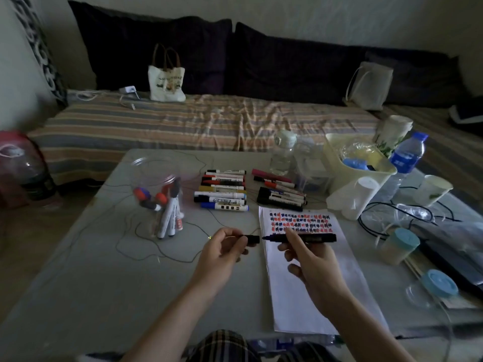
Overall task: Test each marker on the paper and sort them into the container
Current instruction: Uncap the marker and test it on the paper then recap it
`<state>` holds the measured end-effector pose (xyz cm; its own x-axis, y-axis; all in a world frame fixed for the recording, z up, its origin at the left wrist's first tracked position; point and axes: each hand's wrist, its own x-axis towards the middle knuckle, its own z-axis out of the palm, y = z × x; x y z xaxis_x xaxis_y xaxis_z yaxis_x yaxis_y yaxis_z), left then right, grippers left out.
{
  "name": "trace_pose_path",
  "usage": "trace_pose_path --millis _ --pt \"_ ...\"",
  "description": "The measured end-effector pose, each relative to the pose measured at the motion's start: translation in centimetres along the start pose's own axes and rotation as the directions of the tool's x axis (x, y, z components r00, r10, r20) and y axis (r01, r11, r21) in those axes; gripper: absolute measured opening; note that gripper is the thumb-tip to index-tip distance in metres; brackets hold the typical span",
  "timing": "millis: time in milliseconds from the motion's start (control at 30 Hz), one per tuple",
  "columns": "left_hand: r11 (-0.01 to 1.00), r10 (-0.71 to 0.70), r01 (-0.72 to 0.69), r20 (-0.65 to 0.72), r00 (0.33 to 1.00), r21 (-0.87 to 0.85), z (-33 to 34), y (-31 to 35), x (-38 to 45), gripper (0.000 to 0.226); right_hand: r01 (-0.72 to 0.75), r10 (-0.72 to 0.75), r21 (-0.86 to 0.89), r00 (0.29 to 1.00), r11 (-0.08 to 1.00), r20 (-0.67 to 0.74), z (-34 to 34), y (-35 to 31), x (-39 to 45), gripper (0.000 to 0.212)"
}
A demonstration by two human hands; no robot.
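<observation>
My right hand holds a black marker level above the white paper, its bare tip pointing left. My left hand pinches the marker's black cap, a small gap away from the tip. The paper's top carries rows of red, blue and black test marks. A clear plastic container at the left holds several markers standing upright. Two groups of loose markers lie behind the paper: a row in the middle and a pile to its right.
A thin black cord loops over the grey table near the container. At the right stand a cream bin, water bottles, paper cups, blue-lidded jars and cables. A striped bed lies beyond.
</observation>
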<state>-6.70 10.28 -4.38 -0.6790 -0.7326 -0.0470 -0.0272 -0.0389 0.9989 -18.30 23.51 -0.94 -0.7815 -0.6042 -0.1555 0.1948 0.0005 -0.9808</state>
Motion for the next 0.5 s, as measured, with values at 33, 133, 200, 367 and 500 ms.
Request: trace_pose_path --millis 33,133,200,367,500 --pt "1.000 0.005 -0.005 0.007 1.000 -0.012 -0.1 0.3 -0.2 0.008 0.006 -0.006 -0.003 1.000 1.000 0.004 0.3 -0.2 -0.3 0.025" --pt "0.998 0.050 -0.049 0.036 0.998 -0.028 -0.1 1.1 -0.9 0.010 0.022 -0.022 -0.003 1.000 1.000 0.018 1.2 -0.8 -0.9 0.028" --pt "0.996 0.080 -0.079 0.036 0.996 -0.038 -0.3 1.7 -1.2 0.010 0.018 -0.018 0.005 0.999 1.000 0.029 1.6 -1.0 -1.2 0.029" --pt "0.991 0.132 -0.130 0.068 0.989 -0.023 -0.8 2.5 -1.5 0.011 0.034 -0.036 0.031 0.998 0.999 0.054 2.2 -1.5 -1.6 0.026" --pt "0.986 0.166 -0.166 0.008 0.986 0.023 -0.7 2.5 -1.8 0.010 0.020 -0.023 0.052 0.998 0.998 0.056 2.8 -1.2 -1.7 0.023"
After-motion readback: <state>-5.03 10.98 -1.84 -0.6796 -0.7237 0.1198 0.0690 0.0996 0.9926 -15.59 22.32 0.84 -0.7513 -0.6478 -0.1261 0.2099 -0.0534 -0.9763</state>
